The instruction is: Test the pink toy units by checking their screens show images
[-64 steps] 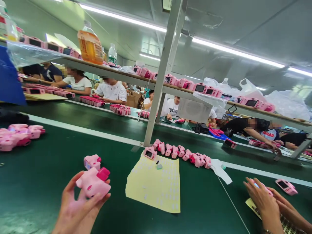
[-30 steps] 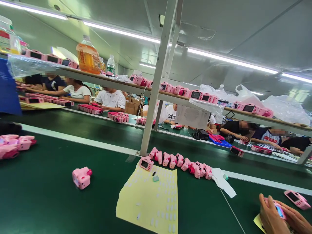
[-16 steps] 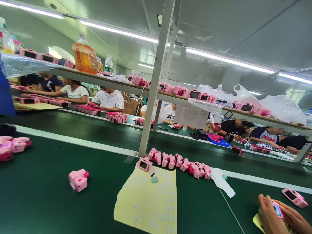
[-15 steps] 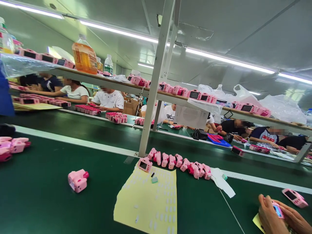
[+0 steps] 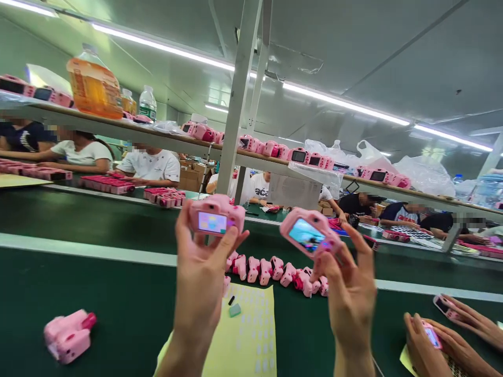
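My left hand (image 5: pixel 204 272) grips a pink toy camera (image 5: pixel 216 207), its thumb on the buttons beside a lit, colourful screen. A second pink toy camera (image 5: pixel 302 220) is held tilted in my right hand (image 5: pixel 349 283), and its lit screen shows a bluish picture. Both cameras are raised above the bench with their screens facing me. Behind and below them runs a row of pink toy cameras (image 5: pixel 265 271). Under my hands lies a yellow sheet (image 5: pixel 251 335) of small pale stickers, with a green block (image 5: pixel 234 310) on it.
One pink camera (image 5: pixel 69 335) lies at the left on the green bench (image 5: pixel 129 309). At the lower right, a co-worker's hands (image 5: pixel 428 345) hold another camera. A metal post (image 5: pixel 236 120) and a loaded shelf (image 5: pixel 157 128) stand ahead. People sit beyond.
Both my hands have come into view, each holding a lit camera. The view has shifted to the right. Another person's hand now reaches the camera lying at the far right.
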Demonstrator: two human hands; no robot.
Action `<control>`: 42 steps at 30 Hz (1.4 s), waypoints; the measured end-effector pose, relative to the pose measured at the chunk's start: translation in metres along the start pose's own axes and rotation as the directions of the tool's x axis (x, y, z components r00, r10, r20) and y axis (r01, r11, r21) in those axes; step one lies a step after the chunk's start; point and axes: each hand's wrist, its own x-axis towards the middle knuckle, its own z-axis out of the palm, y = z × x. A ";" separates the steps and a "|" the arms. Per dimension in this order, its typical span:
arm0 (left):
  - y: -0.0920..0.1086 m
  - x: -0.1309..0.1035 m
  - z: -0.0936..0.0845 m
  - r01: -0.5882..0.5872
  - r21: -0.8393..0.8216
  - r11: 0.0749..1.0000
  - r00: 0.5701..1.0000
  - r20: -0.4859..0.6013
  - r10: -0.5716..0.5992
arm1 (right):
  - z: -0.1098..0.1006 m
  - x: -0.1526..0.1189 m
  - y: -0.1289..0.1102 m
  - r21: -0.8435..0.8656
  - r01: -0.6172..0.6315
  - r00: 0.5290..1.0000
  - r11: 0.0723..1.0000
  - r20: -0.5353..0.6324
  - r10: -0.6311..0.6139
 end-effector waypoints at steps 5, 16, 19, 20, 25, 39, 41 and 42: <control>-0.039 -0.001 0.016 0.088 -0.045 0.995 0.996 0.019 -0.087 | 0.016 0.023 0.039 0.130 -0.116 0.975 0.985 0.205 0.088; -0.056 0.000 0.016 0.084 0.018 0.996 0.996 -0.012 -0.084 | 0.008 0.027 0.048 0.047 -0.129 0.975 0.991 0.187 0.118; -0.054 -0.003 0.016 0.074 0.021 0.997 0.997 -0.016 -0.074 | 0.007 0.027 0.049 0.066 -0.134 0.973 0.989 0.198 0.119; -0.053 -0.004 0.016 0.070 0.022 0.997 0.997 -0.019 -0.070 | 0.007 0.027 0.049 0.072 -0.139 0.972 0.988 0.202 0.122; -0.048 -0.005 0.016 0.062 0.029 0.998 0.998 -0.022 -0.062 | 0.007 0.028 0.049 0.083 -0.178 0.962 0.980 0.222 0.156; -0.045 -0.006 0.016 0.077 0.070 0.995 0.997 -0.030 -0.075 | 0.010 0.026 0.049 0.040 -0.189 0.965 0.981 0.194 0.178; -0.047 -0.005 0.014 0.075 0.065 0.995 0.997 -0.023 -0.074 | 0.010 0.025 0.048 0.025 -0.195 0.963 0.980 0.195 0.187; -0.047 -0.005 0.014 0.074 0.063 0.995 0.997 -0.020 -0.073 | 0.011 0.025 0.048 0.018 -0.198 0.962 0.980 0.195 0.191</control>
